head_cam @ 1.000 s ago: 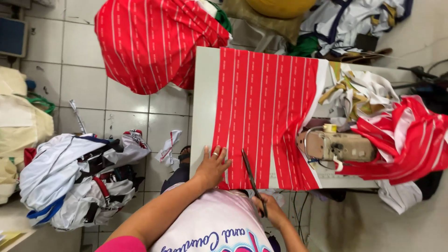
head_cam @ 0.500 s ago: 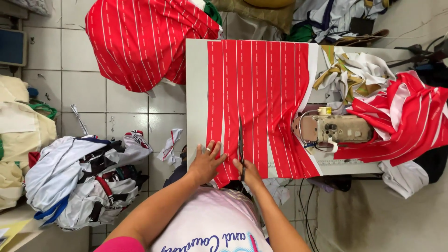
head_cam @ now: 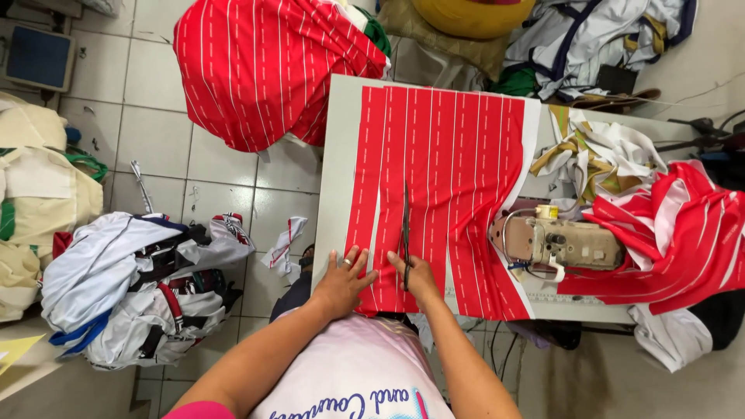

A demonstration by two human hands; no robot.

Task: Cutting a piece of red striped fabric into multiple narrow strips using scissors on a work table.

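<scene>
1. Scissors (head_cam: 405,233) lie point-away along the red striped fabric (head_cam: 458,178), blades so thin in the head view that I cannot tell how far apart they stand; the handles are buried inside the right hand (head_cam: 417,278).
2. Right hand's fingers are curled shut around those handles, knuckles up, wrist straight, forearm running back toward the lower edge where the elbow is cut off.
3. Left hand (head_cam: 341,281) lies flat just beside it, palm down on the near edge of the fabric, fingers spread wide and pressing the cloth to the surface (head_cam: 335,155); that arm comes in from lower left.
4. Fabric is spread over most of the pale surface, a narrow slit showing left of the blades; its near edge hangs off toward the person and is hidden by the hands.
5. Sewing machine (head_cam: 563,242) sits to the right, its base partly under a rumpled red-and-white heap (head_cam: 675,233).
6. Red bundle (head_cam: 264,62) rests on the tiled floor beyond; a pile of white garments (head_cam: 132,287) lies to the left.
</scene>
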